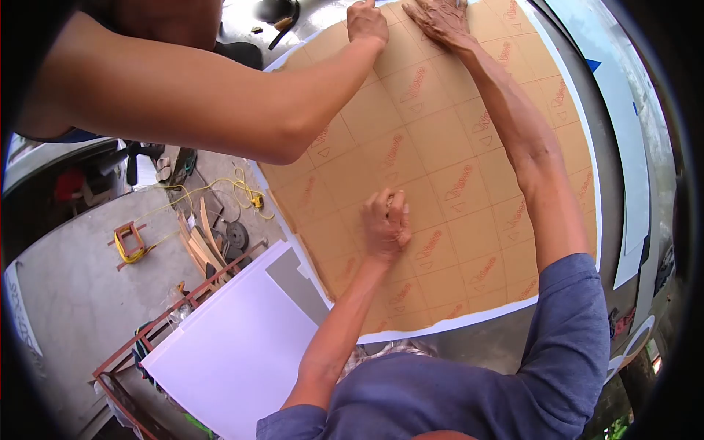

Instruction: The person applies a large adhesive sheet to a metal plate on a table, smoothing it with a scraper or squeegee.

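Observation:
A large sheet faced with brown paper (440, 154), marked with red print and a grid of lines, lies flat on the work surface. White edging (587, 139) shows around its border. My left hand (386, 224) rests on the brown paper near its middle, fingers curled and slightly blurred; whatever it may hold is hidden. Reaching across to the far edge, my right hand (440, 20) lies flat on the paper with fingers spread. Beside it, a co-worker's closed hand (367, 23) presses on the sheet's far edge.
A white panel (227, 352) lies at lower left beside a rusty metal frame (121, 359). Wood strips (199, 246), yellow cord (242, 192) and a corded reel (130, 246) lie on the concrete floor. A pale strip (634, 176) runs along the right.

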`<state>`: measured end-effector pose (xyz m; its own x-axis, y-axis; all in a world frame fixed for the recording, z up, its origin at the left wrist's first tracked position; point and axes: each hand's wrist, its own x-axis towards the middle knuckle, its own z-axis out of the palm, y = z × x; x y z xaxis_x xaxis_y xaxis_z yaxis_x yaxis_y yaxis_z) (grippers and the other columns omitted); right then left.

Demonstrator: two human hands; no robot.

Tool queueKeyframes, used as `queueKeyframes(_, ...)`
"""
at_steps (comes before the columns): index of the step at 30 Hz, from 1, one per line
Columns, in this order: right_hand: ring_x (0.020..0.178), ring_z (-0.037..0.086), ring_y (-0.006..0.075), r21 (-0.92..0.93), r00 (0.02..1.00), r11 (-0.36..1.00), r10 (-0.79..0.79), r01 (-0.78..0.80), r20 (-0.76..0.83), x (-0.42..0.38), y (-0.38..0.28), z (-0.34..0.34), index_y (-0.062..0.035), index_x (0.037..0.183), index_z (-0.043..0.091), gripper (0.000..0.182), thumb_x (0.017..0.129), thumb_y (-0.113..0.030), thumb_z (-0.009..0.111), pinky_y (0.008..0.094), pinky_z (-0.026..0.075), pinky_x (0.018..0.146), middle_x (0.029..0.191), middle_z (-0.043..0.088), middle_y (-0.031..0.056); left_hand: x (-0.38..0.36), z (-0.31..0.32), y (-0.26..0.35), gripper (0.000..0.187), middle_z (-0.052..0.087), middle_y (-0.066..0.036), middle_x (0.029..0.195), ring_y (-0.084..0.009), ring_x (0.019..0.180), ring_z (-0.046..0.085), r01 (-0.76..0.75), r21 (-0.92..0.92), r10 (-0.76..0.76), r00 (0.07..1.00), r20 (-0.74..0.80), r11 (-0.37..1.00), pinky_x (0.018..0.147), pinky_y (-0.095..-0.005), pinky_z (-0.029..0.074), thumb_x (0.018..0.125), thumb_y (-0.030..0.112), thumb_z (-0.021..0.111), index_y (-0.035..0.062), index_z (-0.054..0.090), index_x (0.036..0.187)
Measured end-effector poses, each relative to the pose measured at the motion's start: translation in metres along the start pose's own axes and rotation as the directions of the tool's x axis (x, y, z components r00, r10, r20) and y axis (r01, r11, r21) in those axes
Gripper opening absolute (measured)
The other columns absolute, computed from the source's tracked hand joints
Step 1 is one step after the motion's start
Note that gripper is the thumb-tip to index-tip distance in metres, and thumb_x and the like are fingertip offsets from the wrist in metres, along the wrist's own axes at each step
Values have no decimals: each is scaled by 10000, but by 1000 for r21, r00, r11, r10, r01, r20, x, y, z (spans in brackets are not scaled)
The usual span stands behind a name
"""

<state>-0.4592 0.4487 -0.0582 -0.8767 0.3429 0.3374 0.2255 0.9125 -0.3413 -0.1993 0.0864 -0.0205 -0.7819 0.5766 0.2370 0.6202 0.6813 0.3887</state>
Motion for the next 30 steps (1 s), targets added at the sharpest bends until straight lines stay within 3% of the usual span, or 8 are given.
queueKeyframes(6,1366,366,414,0,999,999,-32,32,39,1,-1,-15,-171,1428,551,538,980,-468,527,630,254,1131,1516,409,187,1,1,0,408,519,-116,1257,-337,1145,483,12,5,-12,1000,0,1000,968,-467,445,881,90,682,109,569,1272)
queueKeyframes(9,1387,364,393,169,996,985,-44,29,80,9,15,-8,-157,1442,533,557,988,-478,515,630,246,1146,1513,418,187,2,0,1,410,522,-117,1251,-337,1141,486,16,29,-17,1000,3,999,969,-466,446,881,91,682,110,568,1274)
queueKeyframes(13,1429,336,394,31,999,998,50,-49,-22,4,-5,-3,-124,1480,484,588,1015,-484,472,653,202,1170,1517,429,174,0,2,0,421,522,-117,1248,-336,1137,490,0,54,0,1000,-3,999,965,-465,450,878,91,687,112,563,1280)
queueKeyframes(16,1410,359,382,-78,992,993,-95,88,-84,-1,1,0,-135,1458,515,549,1013,-457,490,633,224,1162,1515,433,164,2,-1,1,425,521,-116,1247,-333,1133,492,-2,57,2,1000,1,998,960,-463,454,876,91,689,112,563,1281)
queueKeyframes(22,1357,407,363,129,993,986,-100,108,-64,4,10,-9,-150,1410,574,477,1006,-401,531,613,258,1130,1502,450,148,1,0,0,417,521,-110,1242,-330,1130,494,0,73,-1,1000,9,997,954,-459,457,873,90,690,110,569,1271)
queueKeyframes(23,1395,381,372,158,998,986,-60,56,19,6,10,-13,-152,1422,565,470,1021,-390,506,629,240,1141,1534,426,149,1,-1,0,419,521,-110,1244,-329,1131,495,3,69,-3,1000,9,998,954,-460,456,872,90,691,112,569,1271)
queueKeyframes(26,1444,337,378,-39,1000,999,-22,22,0,0,-8,-11,-154,1427,564,460,1034,-378,482,638,223,1154,1583,377,151,-1,0,1,422,518,-109,1250,-327,1135,496,10,54,-10,1000,8,998,957,-464,452,869,91,692,114,571,1273)
queueKeyframes(30,1476,296,381,-4,994,996,-94,94,57,-8,-8,-23,-153,1431,560,461,1042,-379,461,650,210,1158,1617,332,150,3,-3,0,414,518,-108,1253,-322,1136,497,0,29,0,1000,4,1000,961,-467,447,875,88,682,116,574,1274)
